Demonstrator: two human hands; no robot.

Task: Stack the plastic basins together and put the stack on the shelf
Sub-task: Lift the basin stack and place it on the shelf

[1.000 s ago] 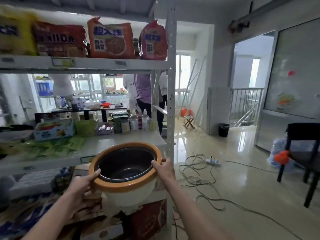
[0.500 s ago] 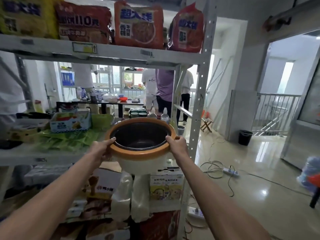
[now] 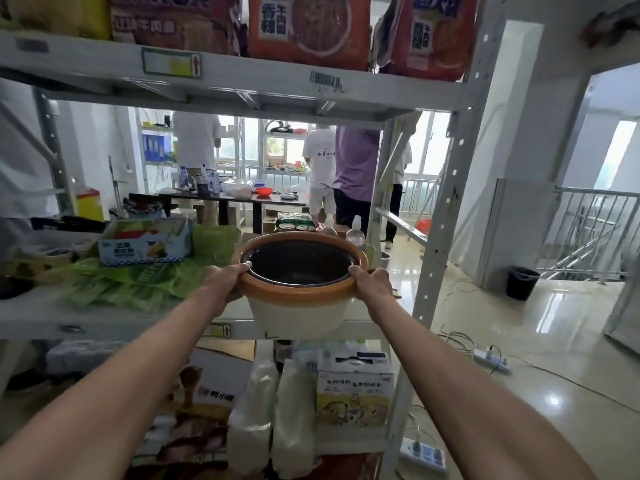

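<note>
I hold a stack of plastic basins [image 3: 298, 310] out in front of me: a cream outer basin with an orange rim and a dark basin nested inside. My left hand [image 3: 227, 282] grips the rim on the left, my right hand [image 3: 372, 284] grips it on the right. The stack is upright at the front edge of the middle shelf [image 3: 41, 320], near its right end; whether its base touches the board I cannot tell.
Green packets [image 3: 138, 282] and a blue box [image 3: 145, 244] lie left of the basins; bottles [image 3: 355, 232] stand behind. The shelf's right post [image 3: 440, 244] is close to my right hand. Noodle packs fill the upper shelf [image 3: 242, 77]. People stand beyond; cables cross the floor.
The basin stack rose from below shelf height and moved forward to the middle shelf's front edge. I stepped closer to the rack. Both hands kept their grip.
</note>
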